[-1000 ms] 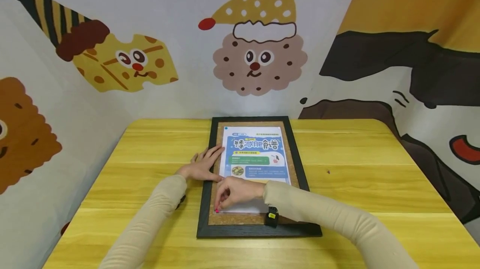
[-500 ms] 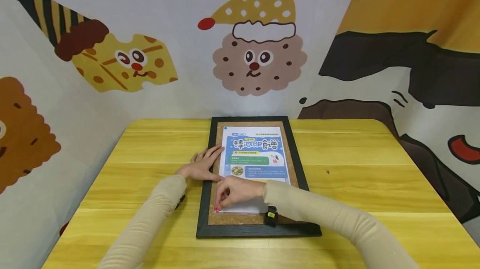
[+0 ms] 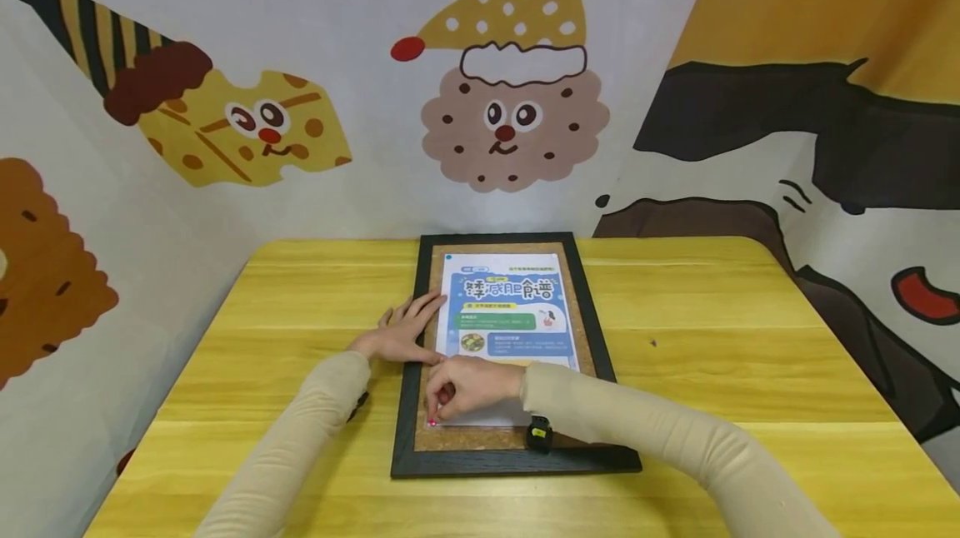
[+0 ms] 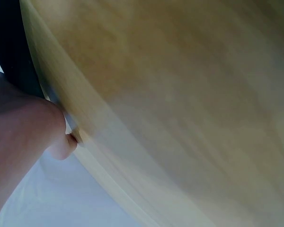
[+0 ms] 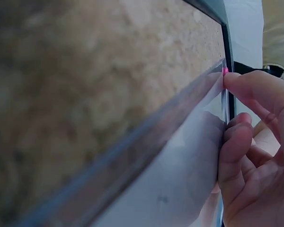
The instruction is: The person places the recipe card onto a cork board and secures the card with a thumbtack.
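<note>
A black-framed cork board (image 3: 450,440) lies on the table, bearing a printed poster (image 3: 510,313) in a clear sheet. At the poster's lower left corner, the right hand (image 3: 468,384) pinches a pink push pin (image 3: 432,422) with its fingertips. The same push pin (image 5: 225,71) shows at the sheet's corner in the right wrist view. The left hand (image 3: 401,334) rests with spread fingers across the frame's left side and the poster's edge. Only part of the left hand (image 4: 28,127) appears in its wrist view. A blue pin (image 3: 448,256) marks the upper left corner.
The yellow wood-grain table (image 3: 720,438) extends around the board. To the right of the board lies a tiny dark object (image 3: 653,343), too small to identify. Behind stands a cloth backdrop (image 3: 390,188) with cartoon prints. The right forearm covers part of the poster's lower portion.
The head view has shifted slightly. Both hands keep their places, the right one still at the pink push pin and the left one flat by the poster's edge.
</note>
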`<state>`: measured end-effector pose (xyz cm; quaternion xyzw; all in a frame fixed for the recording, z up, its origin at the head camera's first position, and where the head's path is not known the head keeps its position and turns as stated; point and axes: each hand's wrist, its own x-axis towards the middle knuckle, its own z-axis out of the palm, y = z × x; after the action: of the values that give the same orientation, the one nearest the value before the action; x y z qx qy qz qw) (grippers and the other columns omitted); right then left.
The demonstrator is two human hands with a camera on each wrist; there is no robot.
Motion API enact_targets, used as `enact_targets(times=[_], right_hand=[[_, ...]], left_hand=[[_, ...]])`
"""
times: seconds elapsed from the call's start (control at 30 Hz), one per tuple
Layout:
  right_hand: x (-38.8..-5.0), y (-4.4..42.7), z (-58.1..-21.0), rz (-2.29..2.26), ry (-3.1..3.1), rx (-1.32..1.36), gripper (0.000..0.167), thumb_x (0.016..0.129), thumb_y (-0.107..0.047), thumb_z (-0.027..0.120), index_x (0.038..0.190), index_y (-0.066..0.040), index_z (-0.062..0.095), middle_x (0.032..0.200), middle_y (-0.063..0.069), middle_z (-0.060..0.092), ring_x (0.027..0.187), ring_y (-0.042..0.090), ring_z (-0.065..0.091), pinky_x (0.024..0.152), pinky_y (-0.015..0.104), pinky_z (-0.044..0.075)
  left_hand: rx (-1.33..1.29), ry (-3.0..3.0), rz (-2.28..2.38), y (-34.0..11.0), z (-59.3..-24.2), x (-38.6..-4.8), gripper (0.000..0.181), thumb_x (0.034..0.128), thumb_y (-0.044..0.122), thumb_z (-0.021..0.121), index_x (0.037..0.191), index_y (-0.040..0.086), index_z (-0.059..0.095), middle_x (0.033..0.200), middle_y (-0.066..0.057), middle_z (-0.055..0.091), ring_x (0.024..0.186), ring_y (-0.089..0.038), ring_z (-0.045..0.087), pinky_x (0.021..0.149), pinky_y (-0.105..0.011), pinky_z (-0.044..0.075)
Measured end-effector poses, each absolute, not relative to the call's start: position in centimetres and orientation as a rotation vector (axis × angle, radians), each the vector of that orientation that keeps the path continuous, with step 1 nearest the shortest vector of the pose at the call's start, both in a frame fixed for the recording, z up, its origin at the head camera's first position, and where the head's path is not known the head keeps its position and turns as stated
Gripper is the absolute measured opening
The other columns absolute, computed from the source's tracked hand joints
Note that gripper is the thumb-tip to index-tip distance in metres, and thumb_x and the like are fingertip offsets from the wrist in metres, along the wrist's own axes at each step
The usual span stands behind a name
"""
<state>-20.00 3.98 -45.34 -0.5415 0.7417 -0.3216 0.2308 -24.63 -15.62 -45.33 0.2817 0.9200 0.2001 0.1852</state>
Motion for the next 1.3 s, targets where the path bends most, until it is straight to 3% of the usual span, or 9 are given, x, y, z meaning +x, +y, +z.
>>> enact_targets(times=[0.7, 1.3], right_hand=[[-20.5, 4.0, -45.7, -1.057, 1.898, -1.341, 0.007, 0.087, -0.005, 0.072, 0.09, -0.006, 0.078, 0.084, -0.007, 0.064, 0.07, 0.002, 0.057, 0.066, 0.021, 0.049], [-20.3, 5.6, -44.9, -1.094, 1.868, -1.27, 0.022, 0.089, -0.008, 0.071, 0.111, -0.005, 0.073, 0.086, -0.009, 0.068, 0.069, 0.003, 0.057, 0.064, 0.02, 0.047]], left_hand=[[0.784, 2.581, 0.578, -15.7, -45.3, -24.8, 0.102, 0.0848, 0.051, 0.067, 0.157, 0.011, 0.007, 0.161, -0.012, -0.002, 0.139, -0.052, 0.007, 0.103, -0.071, 0.004], [0.785, 2.589, 0.591, -15.5, -45.2, -24.6, 0.103, 0.0837, 0.052, 0.069, 0.156, 0.01, 0.01, 0.161, -0.013, 0.001, 0.138, -0.052, 0.009, 0.102, -0.072, 0.005]])
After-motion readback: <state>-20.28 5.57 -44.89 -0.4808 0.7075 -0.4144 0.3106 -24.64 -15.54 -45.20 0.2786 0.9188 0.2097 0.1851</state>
